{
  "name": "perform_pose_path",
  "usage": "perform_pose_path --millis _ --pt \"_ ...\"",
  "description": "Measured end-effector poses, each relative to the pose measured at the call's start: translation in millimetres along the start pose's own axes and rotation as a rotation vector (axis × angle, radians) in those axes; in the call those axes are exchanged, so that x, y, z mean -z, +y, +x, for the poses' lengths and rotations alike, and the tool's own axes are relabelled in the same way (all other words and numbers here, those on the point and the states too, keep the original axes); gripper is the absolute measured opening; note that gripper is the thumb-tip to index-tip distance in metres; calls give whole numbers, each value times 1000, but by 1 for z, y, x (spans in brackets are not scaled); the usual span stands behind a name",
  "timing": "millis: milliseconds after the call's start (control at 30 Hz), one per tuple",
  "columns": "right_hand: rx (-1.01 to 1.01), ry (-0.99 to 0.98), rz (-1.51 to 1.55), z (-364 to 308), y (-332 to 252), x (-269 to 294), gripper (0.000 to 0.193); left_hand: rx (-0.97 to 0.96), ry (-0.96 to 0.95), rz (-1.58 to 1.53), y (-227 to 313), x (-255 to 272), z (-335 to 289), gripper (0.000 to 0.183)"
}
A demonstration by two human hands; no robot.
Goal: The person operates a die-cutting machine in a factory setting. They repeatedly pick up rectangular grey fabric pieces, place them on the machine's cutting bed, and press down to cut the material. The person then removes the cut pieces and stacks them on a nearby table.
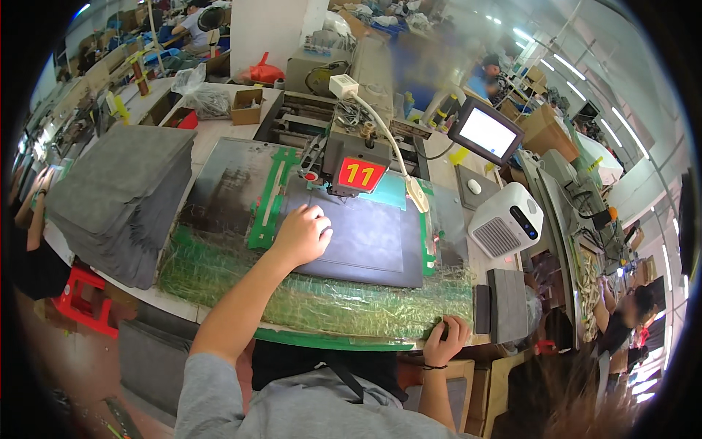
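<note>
Green film, crinkled and glossy, covers the near part of the work board (351, 311). Your right hand (448, 342) is at the board's edge, fingers curled; cannot tell whether they grip anything. Ahead and to its left, your left hand (301, 235) rests half-curled on the dark grey panel (365, 252); any pinch under those fingers is hidden. Panel lies flat, mostly to the right of your left hand, with a green strip (265, 219) along its left side. Just beyond your left fingertips: the machine head (362, 164). Farther, to that hand's right: a lit screen (486, 133). Judgement: you would do well to press lightly and evenly, check that the panel sits square to the strip, and draw your left fingers clear of the head before starting it.
</note>
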State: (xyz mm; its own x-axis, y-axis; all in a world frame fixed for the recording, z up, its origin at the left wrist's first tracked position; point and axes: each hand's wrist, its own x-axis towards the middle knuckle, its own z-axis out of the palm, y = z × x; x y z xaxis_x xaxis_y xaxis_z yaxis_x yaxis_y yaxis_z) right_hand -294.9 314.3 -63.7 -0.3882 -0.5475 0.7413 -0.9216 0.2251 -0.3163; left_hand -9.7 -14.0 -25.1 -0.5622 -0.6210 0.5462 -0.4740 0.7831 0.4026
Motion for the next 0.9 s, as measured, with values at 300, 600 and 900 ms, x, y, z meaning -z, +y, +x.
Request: perform_pose_path --millis 300,600,900 --pt "-8 10 -10 -1 5 0 18 163 -52 281 10 18 0 26" --pt "-60 14 24 0 -5 0 19 377 -256 146 -3 36 2 48" --pt "-77 26 25 0 -3 0 20 418 -335 -206 36 108 -20 57"
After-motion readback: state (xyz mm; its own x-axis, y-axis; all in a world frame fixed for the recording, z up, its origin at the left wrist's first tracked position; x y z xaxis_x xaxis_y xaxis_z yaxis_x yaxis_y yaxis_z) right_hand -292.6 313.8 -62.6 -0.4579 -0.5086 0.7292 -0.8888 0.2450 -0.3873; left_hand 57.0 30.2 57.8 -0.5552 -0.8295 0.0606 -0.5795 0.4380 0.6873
